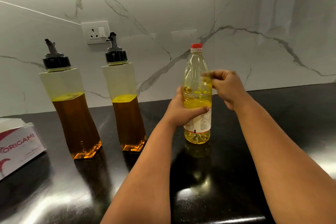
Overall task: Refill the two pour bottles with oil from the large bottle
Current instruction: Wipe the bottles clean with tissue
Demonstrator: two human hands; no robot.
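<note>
The large clear bottle (197, 82) with a red cap stands upright on the black counter (254, 151), a little over half full of pale yellow oil. My left hand (179, 110) grips its middle, over the label. My right hand (224, 86) hovers by the bottle's right shoulder, blurred, fingers curled and holding nothing that I can see. Two tall pour bottles with black spout caps stand to the left, the left pour bottle (71, 107) and the right pour bottle (125, 103). Each is about half full of darker amber oil.
A white tissue box (18, 145) lies at the counter's left edge. A wall socket (95, 32) sits on the marble backsplash behind the pour bottles.
</note>
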